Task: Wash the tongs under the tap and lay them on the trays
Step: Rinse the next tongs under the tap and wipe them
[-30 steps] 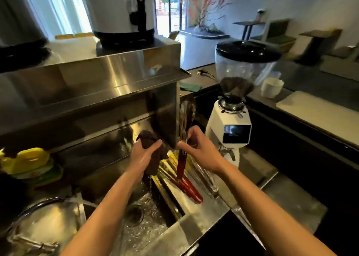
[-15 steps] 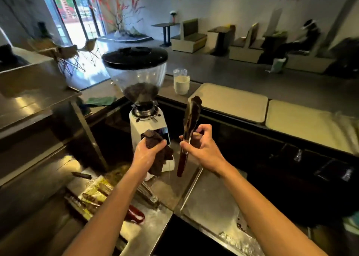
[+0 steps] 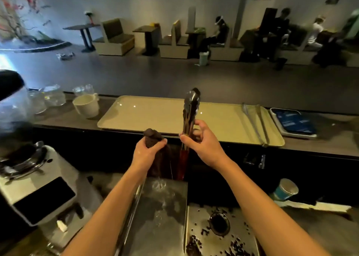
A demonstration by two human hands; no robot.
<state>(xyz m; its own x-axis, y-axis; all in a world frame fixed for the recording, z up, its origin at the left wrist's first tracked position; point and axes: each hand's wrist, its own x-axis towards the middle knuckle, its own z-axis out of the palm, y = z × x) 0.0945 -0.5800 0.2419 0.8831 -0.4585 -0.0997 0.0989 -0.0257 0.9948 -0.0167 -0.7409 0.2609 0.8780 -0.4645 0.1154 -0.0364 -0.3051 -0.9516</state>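
My right hand grips a pair of metal tongs with red handles, held upright with the steel tips pointing up. My left hand is closed on a dark brown cloth, just left of the tongs. Behind both hands, on the raised counter, lie two beige trays side by side: the left tray is bare, and the right tray carries another pair of steel tongs near its right edge.
A white coffee grinder stands at the left. A white cup and clear glasses sit left of the trays; a blue-topped tray sits right. Below are a wet steel surface, scattered coffee beans and a paper cup.
My view has swung right from the sink, past the grinder, to face the trays. Both hands came along, still holding the cloth and the upright tongs.
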